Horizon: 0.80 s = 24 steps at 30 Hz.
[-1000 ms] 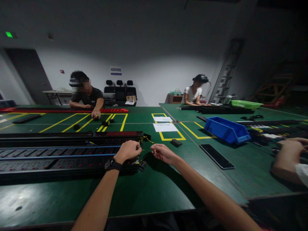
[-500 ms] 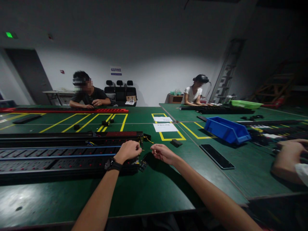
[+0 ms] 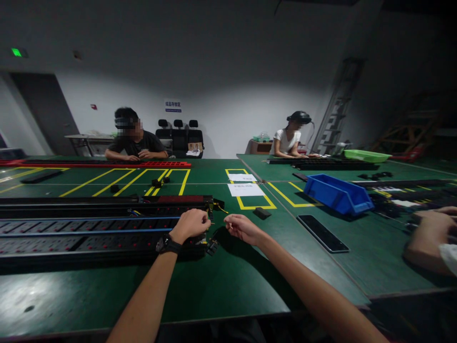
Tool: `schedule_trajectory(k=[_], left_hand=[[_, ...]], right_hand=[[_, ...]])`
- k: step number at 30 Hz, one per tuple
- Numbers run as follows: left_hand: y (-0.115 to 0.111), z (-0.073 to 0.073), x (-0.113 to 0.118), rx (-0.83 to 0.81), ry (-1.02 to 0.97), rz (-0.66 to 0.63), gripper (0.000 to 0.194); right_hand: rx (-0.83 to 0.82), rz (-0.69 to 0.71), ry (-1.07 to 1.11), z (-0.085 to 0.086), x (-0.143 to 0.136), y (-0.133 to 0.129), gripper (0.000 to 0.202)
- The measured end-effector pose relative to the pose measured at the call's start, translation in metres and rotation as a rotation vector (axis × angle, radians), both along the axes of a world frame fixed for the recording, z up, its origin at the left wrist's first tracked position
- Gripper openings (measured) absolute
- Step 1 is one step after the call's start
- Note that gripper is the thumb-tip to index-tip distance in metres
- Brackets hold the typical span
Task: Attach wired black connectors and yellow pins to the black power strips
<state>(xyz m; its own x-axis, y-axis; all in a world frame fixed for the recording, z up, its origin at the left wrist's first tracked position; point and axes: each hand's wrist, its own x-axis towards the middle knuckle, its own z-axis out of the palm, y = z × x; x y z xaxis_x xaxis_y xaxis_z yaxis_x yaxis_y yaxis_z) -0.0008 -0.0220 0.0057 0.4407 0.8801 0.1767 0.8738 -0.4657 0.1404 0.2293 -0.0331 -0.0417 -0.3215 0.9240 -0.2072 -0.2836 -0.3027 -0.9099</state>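
Observation:
My left hand, with a black watch on its wrist, is closed over the right end of a long black power strip assembly with rows of sockets and red dots. A thin tip, perhaps a wire end, shows at its fingertips; the rest is hidden. Across a small gap, my right hand holds its thumb and fingers in a pinch above the green table. What it pinches is too small to make out. Below the hands, a small black connector piece lies by the strip's end, and yellow wires stick out behind.
Right of my hands lie a small black block, a phone and a blue bin. Paper sheets lie ahead. A co-worker's arm is at far right; two people sit across the table.
My hands hold almost the same pose and place. The view has shifted very slightly, and the person across on the left has lowered their hands and leaned a little.

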Motion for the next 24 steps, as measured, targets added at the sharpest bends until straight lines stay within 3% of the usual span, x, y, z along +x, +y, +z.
schedule_trajectory(k=[24], left_hand=[[-0.0011,0.0007,0.001,-0.009,-0.006,0.012,0.027]], right_hand=[[0.027,0.014,-0.016,-0.0011,0.0001,0.0002,0.012]])
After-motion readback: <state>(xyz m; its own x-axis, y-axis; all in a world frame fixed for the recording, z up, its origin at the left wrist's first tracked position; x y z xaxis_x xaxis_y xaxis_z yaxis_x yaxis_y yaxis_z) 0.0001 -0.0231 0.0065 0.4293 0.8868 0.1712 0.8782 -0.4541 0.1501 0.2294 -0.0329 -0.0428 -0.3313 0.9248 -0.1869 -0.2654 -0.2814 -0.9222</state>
